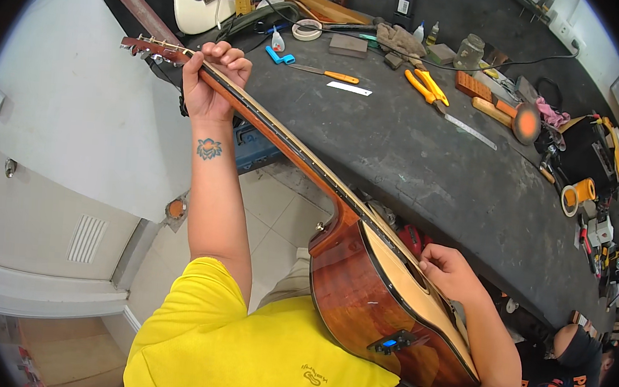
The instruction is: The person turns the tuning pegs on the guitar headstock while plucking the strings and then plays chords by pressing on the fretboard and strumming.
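Note:
An acoustic guitar (371, 293) with a glossy red-brown body and pale top lies across my lap, its neck rising to the upper left. My left hand (217, 77) wraps the neck close to the headstock (153, 49), thumb on the near side and curled fingers over the strings' side. Over the guitar's top, by the strings, is my right hand (452, 272), its fingers bent together; whether a pick sits in them is hidden. A small control panel with a lit blue display (391, 343) is set in the guitar's side.
A dark workbench (400, 150) spans beyond the guitar, carrying yellow pliers (427, 86), a steel ruler (471, 131), a knife (333, 75), a blue string winder (279, 56) and a mallet (522, 123). A white electric guitar (193, 2) rests behind. Another person (560, 377) is at lower right.

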A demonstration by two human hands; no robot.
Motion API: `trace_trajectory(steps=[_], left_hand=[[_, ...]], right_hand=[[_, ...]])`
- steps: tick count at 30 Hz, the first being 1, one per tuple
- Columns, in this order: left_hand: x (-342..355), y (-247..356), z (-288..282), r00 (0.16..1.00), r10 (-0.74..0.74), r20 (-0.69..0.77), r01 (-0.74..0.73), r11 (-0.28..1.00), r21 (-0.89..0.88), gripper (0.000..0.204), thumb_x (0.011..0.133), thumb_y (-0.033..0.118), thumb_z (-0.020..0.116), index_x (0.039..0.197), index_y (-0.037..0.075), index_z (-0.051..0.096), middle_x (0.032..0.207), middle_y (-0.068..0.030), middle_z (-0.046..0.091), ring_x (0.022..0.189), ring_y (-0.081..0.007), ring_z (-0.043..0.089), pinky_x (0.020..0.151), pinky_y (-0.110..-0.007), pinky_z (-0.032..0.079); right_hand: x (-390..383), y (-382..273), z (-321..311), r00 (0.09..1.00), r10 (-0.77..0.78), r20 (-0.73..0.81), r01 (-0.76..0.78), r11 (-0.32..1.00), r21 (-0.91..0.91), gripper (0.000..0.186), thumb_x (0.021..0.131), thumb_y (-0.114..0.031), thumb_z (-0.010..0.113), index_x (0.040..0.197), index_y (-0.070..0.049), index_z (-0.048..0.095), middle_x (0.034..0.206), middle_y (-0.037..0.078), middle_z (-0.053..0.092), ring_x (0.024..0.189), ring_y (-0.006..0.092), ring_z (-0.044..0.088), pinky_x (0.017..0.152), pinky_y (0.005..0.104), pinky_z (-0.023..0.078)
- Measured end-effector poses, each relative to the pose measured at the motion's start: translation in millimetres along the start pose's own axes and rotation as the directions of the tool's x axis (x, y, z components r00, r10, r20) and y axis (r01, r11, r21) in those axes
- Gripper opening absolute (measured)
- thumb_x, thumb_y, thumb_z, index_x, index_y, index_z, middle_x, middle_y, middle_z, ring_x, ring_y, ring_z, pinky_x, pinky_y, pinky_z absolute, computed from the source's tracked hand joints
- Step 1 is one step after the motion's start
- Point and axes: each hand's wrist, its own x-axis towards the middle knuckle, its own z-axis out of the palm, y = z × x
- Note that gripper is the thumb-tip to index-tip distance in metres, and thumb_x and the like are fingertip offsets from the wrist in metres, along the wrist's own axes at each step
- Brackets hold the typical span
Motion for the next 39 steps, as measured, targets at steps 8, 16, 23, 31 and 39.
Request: trace_trajectory(steps=[8,16,23,31,39], left_hand=[[7,-8,-21,0.984,-0.033,0.175,0.069,0.977,-0.204,0.024,0.085,0.011,0.074,0.081,0.012,0.051,0.074,0.0030,0.048,0.067,-0.0103,0.043,0.072,-0.029,0.035],[7,-9,-20,0.978,-0.031,0.206,0.075,0.975,-0.208,0.028,0.085,0.011,0.075,0.083,0.011,0.047,0.075,0.0027,0.046,0.069,-0.0105,0.042,0.072,-0.029,0.035],[8,-10,-23,0.978,-0.016,0.207,0.059,0.978,-0.202,0.030,0.085,0.013,0.076,0.082,0.012,0.046,0.076,0.0028,0.046,0.069,-0.0102,0.042,0.072,-0.028,0.035],[-46,-53,-7,0.994,-0.104,0.013,0.105,0.994,-0.019,0.014,0.092,0.018,0.074,0.092,0.012,0.061,0.082,-0.0017,0.063,0.079,-0.0144,0.061,0.075,-0.033,0.048],[-65,-59,22,0.957,-0.133,-0.258,0.162,0.982,0.096,0.016,0.094,0.012,0.066,0.080,0.012,0.059,0.071,0.0012,0.056,0.069,-0.0128,0.055,0.069,-0.032,0.046]], right_hand=[[6,9,9,0.947,0.064,-0.316,-0.127,0.975,-0.184,0.021,0.098,-0.017,0.060,0.084,-0.002,0.062,0.068,-0.004,0.047,0.067,0.0079,0.044,0.062,0.0276,0.038],[5,18,-9,0.991,0.020,-0.136,-0.011,0.997,0.071,0.017,0.100,-0.016,0.061,0.088,-0.003,0.059,0.076,-0.008,0.051,0.072,0.0042,0.044,0.064,0.0250,0.039],[-2,2,-14,0.995,0.058,-0.081,-0.041,0.979,0.201,0.011,0.096,-0.011,0.064,0.088,-0.002,0.062,0.076,-0.006,0.054,0.073,0.0042,0.048,0.066,0.0249,0.042],[-8,-20,-12,0.995,-0.005,-0.101,-0.018,0.974,-0.227,0.010,0.090,-0.010,0.068,0.089,-0.001,0.067,0.070,-0.002,0.060,0.065,0.0072,0.052,0.061,0.0268,0.044],[-3,9,-9,0.998,0.063,0.004,-0.063,0.980,0.191,0.006,0.089,-0.006,0.070,0.088,-0.001,0.066,0.073,-0.002,0.059,0.067,0.0073,0.051,0.062,0.0264,0.041]])
